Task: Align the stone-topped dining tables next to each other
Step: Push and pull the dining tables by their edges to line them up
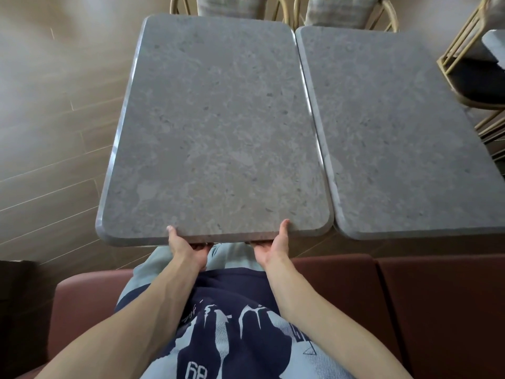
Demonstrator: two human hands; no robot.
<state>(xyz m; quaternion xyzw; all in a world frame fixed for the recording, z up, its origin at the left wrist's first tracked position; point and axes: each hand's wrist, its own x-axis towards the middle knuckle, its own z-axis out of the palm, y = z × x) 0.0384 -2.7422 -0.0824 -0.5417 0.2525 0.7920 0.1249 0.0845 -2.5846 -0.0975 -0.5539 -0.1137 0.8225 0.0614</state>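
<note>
A reddish-brown upholstered bench seat point(410, 302) runs along the near edge, a seam splitting its cushions on the right. Pale wood-look floor planks point(54, 138) spread to the left. At the far side stand two rattan-framed chairs point(338, 12) with light woven cushions — only their lower parts show. On the right, a gold-framed chair point(470, 77) (dark seat pad) sits beside a grey slab corner point(494, 45).

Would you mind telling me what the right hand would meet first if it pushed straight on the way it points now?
The right hand already grips the near edge of the left grey stone-topped table, thumb on top. Pushed straight ahead, it would press into that edge at once; the fingers underneath are hidden.
</note>
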